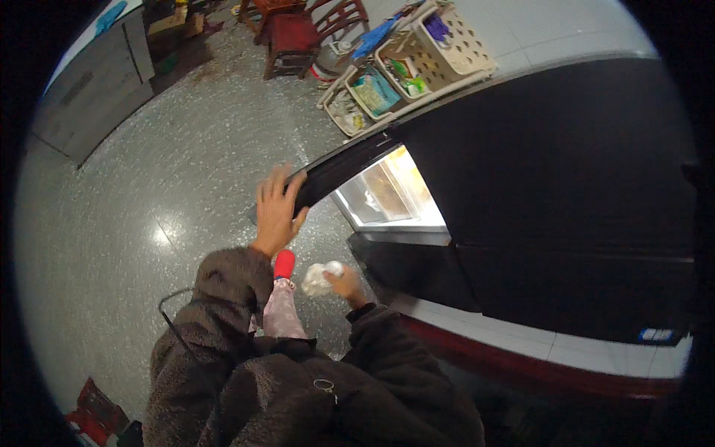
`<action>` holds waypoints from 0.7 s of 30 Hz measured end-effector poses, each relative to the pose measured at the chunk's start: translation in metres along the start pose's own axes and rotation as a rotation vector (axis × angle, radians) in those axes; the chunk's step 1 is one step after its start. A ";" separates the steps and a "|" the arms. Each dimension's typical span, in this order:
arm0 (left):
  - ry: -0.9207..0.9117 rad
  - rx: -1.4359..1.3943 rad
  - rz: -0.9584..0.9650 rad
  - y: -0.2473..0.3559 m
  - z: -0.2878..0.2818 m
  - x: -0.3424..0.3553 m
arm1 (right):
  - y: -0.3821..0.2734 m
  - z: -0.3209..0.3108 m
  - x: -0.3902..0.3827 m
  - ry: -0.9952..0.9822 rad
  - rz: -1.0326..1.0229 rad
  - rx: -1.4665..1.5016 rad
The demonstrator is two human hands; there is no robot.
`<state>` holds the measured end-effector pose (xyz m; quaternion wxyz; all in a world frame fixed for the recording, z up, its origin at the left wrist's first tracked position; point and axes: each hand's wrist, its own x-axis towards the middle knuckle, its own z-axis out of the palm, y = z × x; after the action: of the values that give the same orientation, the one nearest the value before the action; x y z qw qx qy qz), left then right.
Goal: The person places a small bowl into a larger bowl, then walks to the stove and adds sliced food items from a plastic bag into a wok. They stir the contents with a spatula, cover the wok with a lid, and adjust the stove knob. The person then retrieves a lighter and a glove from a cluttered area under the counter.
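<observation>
A black refrigerator [558, 186] stands at my right with one door [339, 175] swung out, and light shines from its compartment [387, 194]. My left hand [277, 212] is at the outer edge of that door, its fingers stretched out and slightly blurred. Low in front of me, my right hand [346, 284] is closed around a white crumpled bundle [318, 279] that looks like a plastic bag. What the bundle contains cannot be made out. Inside the lit compartment a clear drawer front or shelf [383, 195] shows, partly washed out by glare.
Beyond the door stands a beige basket rack [439, 74] holding bags and packets. Farther off are a red wooden chair [290, 37] and a grey cabinet [97, 89]. My red shoe [284, 264] is on the speckled floor [149, 194]. A red object [97, 410] lies at lower left.
</observation>
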<state>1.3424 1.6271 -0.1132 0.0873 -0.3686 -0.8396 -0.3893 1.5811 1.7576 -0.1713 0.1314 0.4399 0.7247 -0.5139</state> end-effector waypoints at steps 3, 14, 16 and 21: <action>-0.183 0.132 -0.206 -0.031 0.023 0.036 | 0.050 -0.028 0.051 0.211 0.299 0.652; -0.216 0.056 -0.173 -0.059 0.032 0.053 | 0.064 -0.237 0.237 0.780 -0.654 0.050; -0.213 0.048 -0.173 -0.056 0.031 0.054 | 0.045 -0.249 0.233 0.889 -0.590 -0.219; -0.177 0.093 -0.124 -0.050 0.032 0.047 | 0.025 -0.187 0.199 0.636 -0.457 0.238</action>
<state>1.2790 1.6546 -0.1446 0.0057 -0.3445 -0.8823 -0.3208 1.5342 2.0204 -0.2326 -0.2684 0.4166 0.7438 -0.4484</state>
